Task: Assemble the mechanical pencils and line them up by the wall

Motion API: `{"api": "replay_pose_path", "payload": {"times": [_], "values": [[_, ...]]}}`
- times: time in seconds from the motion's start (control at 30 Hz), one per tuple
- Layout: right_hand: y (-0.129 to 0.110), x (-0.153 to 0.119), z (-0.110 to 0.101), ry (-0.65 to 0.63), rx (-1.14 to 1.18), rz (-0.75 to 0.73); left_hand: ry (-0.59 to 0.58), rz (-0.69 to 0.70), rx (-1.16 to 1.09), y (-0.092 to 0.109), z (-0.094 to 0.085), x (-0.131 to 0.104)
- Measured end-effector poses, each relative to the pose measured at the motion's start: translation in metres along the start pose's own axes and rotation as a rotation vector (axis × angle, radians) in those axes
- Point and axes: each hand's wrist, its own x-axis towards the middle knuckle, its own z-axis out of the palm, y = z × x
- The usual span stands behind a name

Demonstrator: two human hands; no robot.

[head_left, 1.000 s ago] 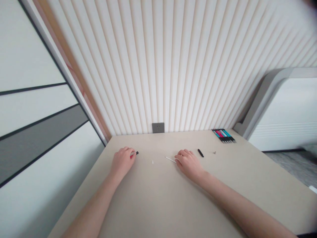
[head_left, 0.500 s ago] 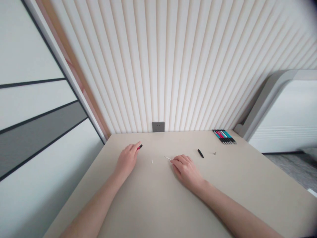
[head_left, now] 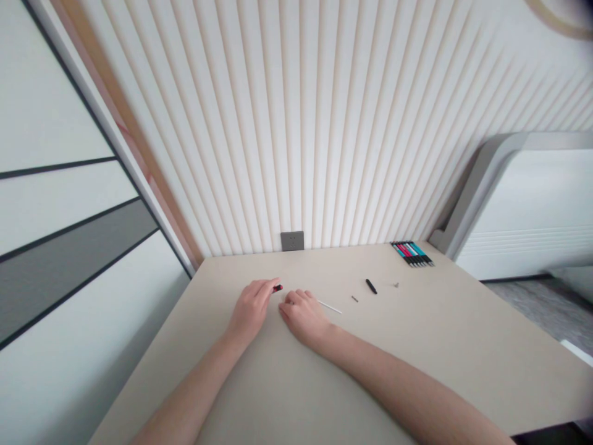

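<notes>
My left hand (head_left: pixel 252 307) is closed round a red and black pen barrel (head_left: pixel 277 288), whose black end sticks out past the fingertips. Just to its right, my right hand (head_left: pixel 301 314) rests low over the table with fingers curled and the fingertips together; whatever they pinch is too small or hidden to make out. A thin white pen refill (head_left: pixel 330 307) lies on the table beside the right hand's knuckles. Farther right are a small spring (head_left: pixel 354 299), a black pen grip (head_left: pixel 371 286) and a tiny metallic pen tip (head_left: pixel 396 285).
Several pens (head_left: pixel 412 254) in red, white, teal and black lie in a row at the table's back right. The beige table (head_left: pixel 278 395) meets a ribbed wall with a dark socket (head_left: pixel 292 241). A white cabinet (head_left: pixel 111 309) stands left, a pale headboard (head_left: pixel 532 204) right.
My right hand has let go of the white refill and moved left to where a tiny white piece lay, now out of sight. The spring has come into view. My left hand still holds the barrel.
</notes>
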Motion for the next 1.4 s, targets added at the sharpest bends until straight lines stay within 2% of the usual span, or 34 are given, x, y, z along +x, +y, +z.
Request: {"api": "replay_pose_path", "payload": {"times": [0.23,0.37,0.47,0.57,0.63,0.7,0.83,1.13,1.4], "values": [[0.011,-0.017,-0.006,-0.007,-0.006,-0.04,-0.078,0.081,-0.044,0.005,0.009,0.0],[0.023,-0.038,-0.016,0.057,0.218,-0.054,-0.048,0.044,-0.158,0.015,0.006,0.0],[0.033,-0.052,-0.018,0.184,0.511,0.026,0.003,-0.059,-0.302,0.027,0.004,0.001],[0.04,-0.058,-0.015,0.3,0.734,0.206,0.051,-0.244,-0.485,0.037,0.006,0.003],[0.043,-0.058,-0.013,0.337,0.81,0.284,0.058,-0.398,-0.636,0.042,0.009,0.003],[0.044,-0.058,-0.014,0.348,0.849,0.291,0.062,-0.508,-0.779,0.046,0.013,0.003],[0.047,-0.06,-0.017,0.347,0.879,0.282,0.101,-0.622,-0.965,0.051,0.018,0.002],[0.046,-0.062,-0.014,0.327,0.941,0.277,0.122,-0.672,-1.085,0.052,0.024,0.001],[0.046,-0.062,-0.018,0.336,0.968,0.301,0.075,-0.651,-1.107,0.051,0.025,0.0]]}}
